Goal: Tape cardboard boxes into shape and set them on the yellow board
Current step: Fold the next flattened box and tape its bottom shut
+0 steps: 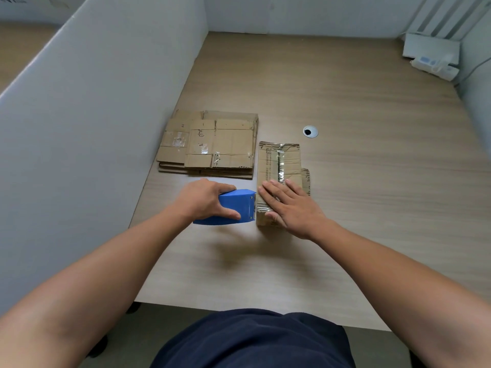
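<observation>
A folded-up cardboard box (279, 166) lies on the wooden table (345, 181) in front of me, with shiny tape running along its top seam. My right hand (289, 205) lies flat on the near end of the box, fingers spread. My left hand (207, 199) grips a blue tape dispenser (236, 207), whose toothed edge touches the box's left side. A stack of flattened cardboard boxes (210, 144) sits to the left, behind the dispenser. No yellow board is in view.
A white partition wall (93, 115) runs along the table's left edge. A round cable grommet (310, 131) sits behind the box. A white power strip (434, 66) and a white box lie in the far right corner.
</observation>
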The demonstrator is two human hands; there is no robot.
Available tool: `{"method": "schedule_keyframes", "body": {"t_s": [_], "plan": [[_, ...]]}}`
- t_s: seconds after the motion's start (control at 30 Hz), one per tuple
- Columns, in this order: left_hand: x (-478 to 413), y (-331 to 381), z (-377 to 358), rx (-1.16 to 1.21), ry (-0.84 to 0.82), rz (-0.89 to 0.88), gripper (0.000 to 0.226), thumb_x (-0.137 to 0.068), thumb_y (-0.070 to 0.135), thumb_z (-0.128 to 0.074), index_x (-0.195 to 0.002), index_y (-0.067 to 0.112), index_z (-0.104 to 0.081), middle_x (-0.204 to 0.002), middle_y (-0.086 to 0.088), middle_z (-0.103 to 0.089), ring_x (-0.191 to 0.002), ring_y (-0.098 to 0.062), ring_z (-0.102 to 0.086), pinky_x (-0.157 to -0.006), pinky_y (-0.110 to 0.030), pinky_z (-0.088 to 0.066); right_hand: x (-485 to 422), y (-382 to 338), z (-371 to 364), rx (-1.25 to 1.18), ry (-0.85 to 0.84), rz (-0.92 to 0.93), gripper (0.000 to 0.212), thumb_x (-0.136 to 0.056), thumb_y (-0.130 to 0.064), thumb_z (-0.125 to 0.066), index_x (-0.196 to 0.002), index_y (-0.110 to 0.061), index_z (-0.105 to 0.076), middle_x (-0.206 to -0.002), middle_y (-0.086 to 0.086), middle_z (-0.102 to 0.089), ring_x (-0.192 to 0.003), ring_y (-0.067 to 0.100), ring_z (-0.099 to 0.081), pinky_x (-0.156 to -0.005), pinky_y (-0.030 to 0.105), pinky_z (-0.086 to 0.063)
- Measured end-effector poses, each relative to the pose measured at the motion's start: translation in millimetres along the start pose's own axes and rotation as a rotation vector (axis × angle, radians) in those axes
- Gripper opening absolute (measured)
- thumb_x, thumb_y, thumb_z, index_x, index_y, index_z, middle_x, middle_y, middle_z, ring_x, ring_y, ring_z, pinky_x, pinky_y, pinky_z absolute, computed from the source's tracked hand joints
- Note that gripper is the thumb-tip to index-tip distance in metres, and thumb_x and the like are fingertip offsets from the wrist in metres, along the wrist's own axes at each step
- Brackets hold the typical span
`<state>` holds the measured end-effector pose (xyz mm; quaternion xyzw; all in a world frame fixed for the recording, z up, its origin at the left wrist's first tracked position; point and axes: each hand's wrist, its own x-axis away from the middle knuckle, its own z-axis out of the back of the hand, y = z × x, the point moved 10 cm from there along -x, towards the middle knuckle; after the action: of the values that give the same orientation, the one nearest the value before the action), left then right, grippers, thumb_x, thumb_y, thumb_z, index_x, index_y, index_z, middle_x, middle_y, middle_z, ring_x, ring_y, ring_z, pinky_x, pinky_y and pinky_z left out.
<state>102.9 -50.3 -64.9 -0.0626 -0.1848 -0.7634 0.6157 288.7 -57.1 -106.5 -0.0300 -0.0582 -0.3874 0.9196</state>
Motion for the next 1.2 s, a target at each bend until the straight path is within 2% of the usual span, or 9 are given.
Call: {"method": "schedule_keyframes", "body": {"t_s": [0.23,0.4,0.53,0.6,0.77,0.9,1.03,1.1,1.2], "plan": [[1.9,0.9,11.0,-0.141,0.061,-0.036,0.064,-0.077,0.085,-0.056,-0.125,0.044,-0.053,-0.09,0.01,-0.065,-0.077,-0.013,-0.059,-0.061,-0.027,-0.042,-3.8,-3.9,3.6,-0.006,-0.032,-0.078,0.072,-0.1,-0.055,-0.002,-0.162,-0.021,-0.015,-0.168,0.002,-0.02,-0.155,0.021,-0.018,-0.123,0.04,-0.001],[2.9,4.3,14.5,-0.162,0.088,-0.04,0.065,-0.078,0.083,-0.058,-0.128,0.042,-0.052,-0.089,0.011,-0.061,-0.076,-0.014,-0.058,-0.061,-0.027,-0.042,-3.9,-9.4,5.6,-0.042,-0.053,-0.142,0.071,-0.101,-0.053,-0.007,-0.16,-0.019,-0.025,-0.164,0.004,-0.031,-0.152,0.024,-0.028,-0.124,0.045,-0.018],[13.9,-32.9,0.9,-0.302,-0.022,0.048,0.058,-0.079,0.077,-0.061,-0.116,0.032,-0.059,-0.088,0.006,-0.061,-0.075,-0.016,-0.056,-0.06,-0.028,-0.043,5.4,-7.7,7.6,-0.046,-0.009,-0.17,0.066,-0.102,-0.049,-0.017,-0.155,-0.016,-0.038,-0.158,0.006,-0.042,-0.146,0.025,-0.04,-0.121,0.046,-0.026],[26.8,-54.6,0.9,-0.204,0.019,0.119,0.058,-0.08,0.079,-0.059,-0.114,0.032,-0.06,-0.086,0.007,-0.061,-0.074,-0.014,-0.056,-0.061,-0.028,-0.045,10.5,-5.7,5.9,-0.057,-0.001,-0.149,0.064,-0.102,-0.049,-0.019,-0.156,-0.017,-0.037,-0.158,0.007,-0.042,-0.146,0.027,-0.04,-0.121,0.046,-0.019],[33.5,-37.6,24.6,-0.069,0.18,0.195,0.06,-0.077,0.079,-0.064,-0.121,0.038,-0.063,-0.088,0.009,-0.062,-0.079,-0.015,-0.057,-0.06,-0.028,-0.04,7.0,-11.1,14.6,-0.158,-0.048,-0.161,0.062,-0.103,-0.047,-0.026,-0.161,-0.031,-0.011,-0.167,0.003,-0.016,-0.155,0.023,-0.011,-0.124,0.054,0.001],[33.9,-20.5,24.4,-0.043,0.228,0.218,0.061,-0.077,0.08,-0.063,-0.12,0.037,-0.063,-0.082,0.011,-0.057,-0.075,-0.015,-0.053,-0.058,-0.029,-0.034,11.0,-12.5,23.5,-0.265,0.045,-0.35,0.065,-0.098,-0.055,-0.04,-0.155,-0.026,-0.027,-0.159,-0.004,-0.026,-0.151,0.017,-0.018,-0.118,0.066,0.007],[35.6,-10.0,19.2,-0.02,0.264,0.21,0.067,-0.074,0.085,-0.059,-0.126,0.042,-0.061,-0.092,0.008,-0.068,-0.078,-0.015,-0.058,-0.062,-0.028,-0.039,14.4,-20.8,22.4,-0.227,0.167,-0.495,0.067,-0.092,-0.06,-0.04,-0.144,-0.018,-0.04,-0.144,-0.001,-0.041,-0.139,0.02,-0.033,-0.117,0.069,-0.001],[35.5,-11.8,17.4,-0.014,0.262,0.223,0.07,-0.073,0.087,-0.057,-0.128,0.044,-0.059,-0.094,0.007,-0.07,-0.08,-0.016,-0.06,-0.064,-0.029,-0.042,13.8,-21.1,21.5,-0.226,0.144,-0.536,0.074,-0.088,-0.06,-0.036,-0.148,-0.017,-0.034,-0.148,0.001,-0.034,-0.142,0.021,-0.029,-0.119,0.064,0.005],[37.3,-11.7,19.7,0.01,0.264,0.234,0.067,-0.073,0.086,-0.059,-0.126,0.044,-0.06,-0.093,0.008,-0.069,-0.079,-0.015,-0.058,-0.064,-0.029,-0.043,13.0,-16.9,13.8,-0.197,0.045,-0.544,0.093,-0.084,-0.065,-0.026,-0.161,-0.015,-0.009,-0.166,0.004,-0.006,-0.154,0.021,-0.002,-0.12,0.053,0.018]]}}
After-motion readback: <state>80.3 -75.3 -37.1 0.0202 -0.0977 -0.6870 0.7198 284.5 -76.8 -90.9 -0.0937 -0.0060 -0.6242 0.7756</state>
